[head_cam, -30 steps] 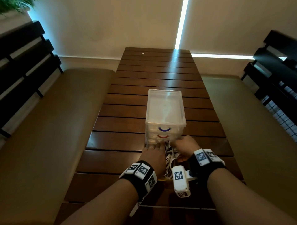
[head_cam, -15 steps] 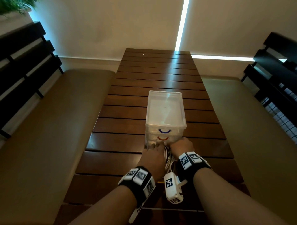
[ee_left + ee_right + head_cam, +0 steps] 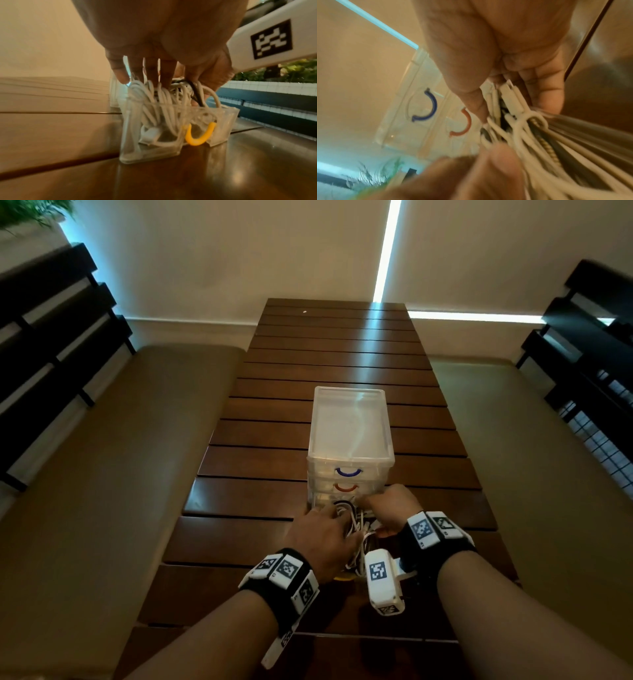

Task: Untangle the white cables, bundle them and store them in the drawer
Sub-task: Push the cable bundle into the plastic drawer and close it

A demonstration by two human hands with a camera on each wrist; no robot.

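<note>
A clear plastic drawer unit [image 3: 349, 433] stands mid-table, its blue-handled [image 3: 428, 105] and red-handled [image 3: 464, 124] drawers closed. The bottom drawer [image 3: 150, 147], with a yellow handle [image 3: 199, 135], is pulled out toward me. It holds a bundle of white cables [image 3: 159, 102] with a dark strand among them, heaped above its rim. My left hand [image 3: 329, 513] presses down on the bundle with straight fingers [image 3: 150, 70]. My right hand [image 3: 373, 508] pinches the white cable ends and plugs [image 3: 510, 97] between thumb and fingers at the drawer's far right.
The slatted wooden table [image 3: 342, 354] runs away from me to a wall. Padded benches [image 3: 120, 457] with dark slatted backs line both sides. A plant [image 3: 30, 213] shows at the top left.
Both hands have stayed at the pulled-out drawer. The right wrist has shifted a little to the left and nearer me. More white cable now shows between the hands.
</note>
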